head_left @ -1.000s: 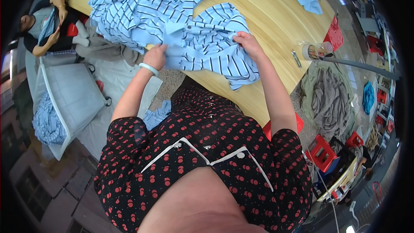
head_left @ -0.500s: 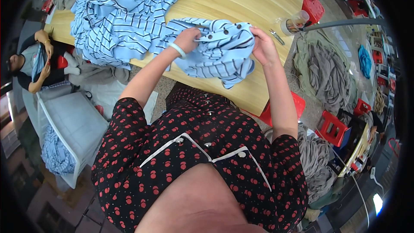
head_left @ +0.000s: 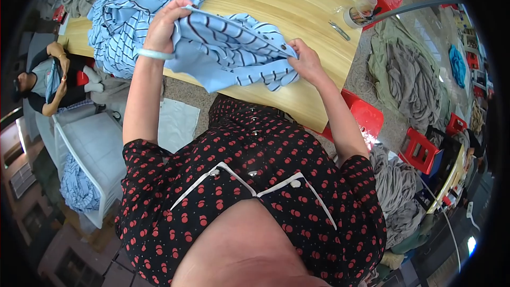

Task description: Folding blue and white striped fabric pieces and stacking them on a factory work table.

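Between my two hands a light blue striped shirt [head_left: 228, 48] is stretched over the near edge of the wooden table. My left hand [head_left: 166, 27], with a pale bangle on its wrist, is closed on one end of the shirt's buttoned edge. Closed on the other end, lower and to the right, is my right hand [head_left: 306, 62]. Dark buttons show along the edge near each hand. The lower folds of the shirt hang loose. A pile of the same striped cloth [head_left: 125, 21] lies on the table just beyond my left hand.
Thread snips [head_left: 339, 30] and a clear cup of thin sticks [head_left: 357, 16] lie at the table's right side. Red stools [head_left: 366, 114] stand beside it, grey garment heaps [head_left: 409, 85] farther right. At left are a white bin [head_left: 87, 154] and a seated person [head_left: 48, 77] holding blue cloth.
My left hand has swung left and up, drawing the shirt's edge out long. My right hand has come slightly lower and left. The shirt has opened from a bunch into a wider spread.
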`<action>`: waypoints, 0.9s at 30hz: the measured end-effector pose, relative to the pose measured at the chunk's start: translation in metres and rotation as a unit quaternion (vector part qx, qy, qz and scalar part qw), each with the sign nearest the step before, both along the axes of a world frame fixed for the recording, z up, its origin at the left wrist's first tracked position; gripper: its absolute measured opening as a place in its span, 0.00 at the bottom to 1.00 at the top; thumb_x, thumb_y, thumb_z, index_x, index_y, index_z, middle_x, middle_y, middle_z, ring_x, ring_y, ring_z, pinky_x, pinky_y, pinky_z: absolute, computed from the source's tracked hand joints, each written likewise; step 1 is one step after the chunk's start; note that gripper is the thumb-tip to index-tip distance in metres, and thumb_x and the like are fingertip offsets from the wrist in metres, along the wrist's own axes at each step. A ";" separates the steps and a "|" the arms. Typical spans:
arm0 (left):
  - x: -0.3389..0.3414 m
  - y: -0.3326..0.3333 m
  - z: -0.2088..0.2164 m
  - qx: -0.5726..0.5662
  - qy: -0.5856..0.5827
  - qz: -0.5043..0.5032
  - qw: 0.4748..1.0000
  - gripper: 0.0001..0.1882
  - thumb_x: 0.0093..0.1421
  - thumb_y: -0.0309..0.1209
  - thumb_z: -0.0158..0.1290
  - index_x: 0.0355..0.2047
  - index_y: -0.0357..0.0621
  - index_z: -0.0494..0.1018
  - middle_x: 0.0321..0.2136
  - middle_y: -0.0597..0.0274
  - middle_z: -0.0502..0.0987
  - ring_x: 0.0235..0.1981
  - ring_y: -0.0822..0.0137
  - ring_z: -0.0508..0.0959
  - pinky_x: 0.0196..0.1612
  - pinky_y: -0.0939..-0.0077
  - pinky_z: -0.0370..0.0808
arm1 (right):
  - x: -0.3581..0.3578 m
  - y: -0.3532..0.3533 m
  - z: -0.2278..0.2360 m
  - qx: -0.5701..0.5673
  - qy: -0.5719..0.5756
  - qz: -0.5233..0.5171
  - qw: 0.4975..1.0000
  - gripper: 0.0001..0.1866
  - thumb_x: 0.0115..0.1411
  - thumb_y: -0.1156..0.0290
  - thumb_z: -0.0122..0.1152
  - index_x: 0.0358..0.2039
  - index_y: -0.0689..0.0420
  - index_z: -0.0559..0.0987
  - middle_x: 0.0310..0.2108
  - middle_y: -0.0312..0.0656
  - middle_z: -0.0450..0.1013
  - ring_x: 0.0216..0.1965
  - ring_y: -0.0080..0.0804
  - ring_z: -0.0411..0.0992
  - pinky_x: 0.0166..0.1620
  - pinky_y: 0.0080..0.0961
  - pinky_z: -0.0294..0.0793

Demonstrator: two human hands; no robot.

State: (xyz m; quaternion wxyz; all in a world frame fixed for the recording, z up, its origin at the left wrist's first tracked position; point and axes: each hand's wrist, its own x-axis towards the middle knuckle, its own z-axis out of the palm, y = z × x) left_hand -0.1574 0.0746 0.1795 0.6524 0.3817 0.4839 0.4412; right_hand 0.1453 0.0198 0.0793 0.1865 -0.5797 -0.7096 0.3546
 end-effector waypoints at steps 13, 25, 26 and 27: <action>0.071 0.023 -0.158 0.369 0.289 -0.295 0.833 0.25 0.41 0.23 0.43 0.44 0.40 0.63 0.42 0.52 0.66 0.46 0.59 0.64 0.50 0.73 0.59 | 0.002 0.025 -0.016 -0.264 0.263 0.019 0.928 0.10 0.52 0.66 0.51 0.29 0.60 0.73 0.20 0.28 0.64 0.24 0.13 0.58 0.29 0.14 0.60; 0.083 0.034 -0.172 0.042 0.248 -0.536 0.806 0.10 0.47 0.33 0.45 0.20 0.38 0.67 0.12 0.68 0.63 0.18 0.77 0.62 0.22 0.80 0.61 | 0.073 0.076 -0.106 0.086 -0.213 -0.171 0.958 0.14 0.47 0.69 0.51 0.35 0.59 0.69 0.34 0.46 0.68 0.37 0.40 0.65 0.40 0.33 0.64; 0.081 0.030 -0.168 0.016 0.234 -0.519 0.822 0.09 0.47 0.33 0.45 0.20 0.38 0.67 0.13 0.69 0.63 0.18 0.78 0.61 0.22 0.81 0.61 | 0.091 0.085 -0.118 0.144 -0.253 -0.205 0.934 0.12 0.45 0.71 0.50 0.33 0.57 0.70 0.32 0.48 0.67 0.38 0.44 0.64 0.39 0.36 0.64; 0.079 0.025 -0.163 -0.011 0.220 -0.501 0.837 0.09 0.48 0.33 0.45 0.21 0.39 0.67 0.14 0.70 0.63 0.19 0.79 0.61 0.22 0.81 0.61 | 0.104 0.092 -0.128 0.144 -0.249 -0.202 0.936 0.12 0.45 0.71 0.50 0.33 0.57 0.70 0.32 0.48 0.67 0.38 0.44 0.64 0.39 0.36 0.64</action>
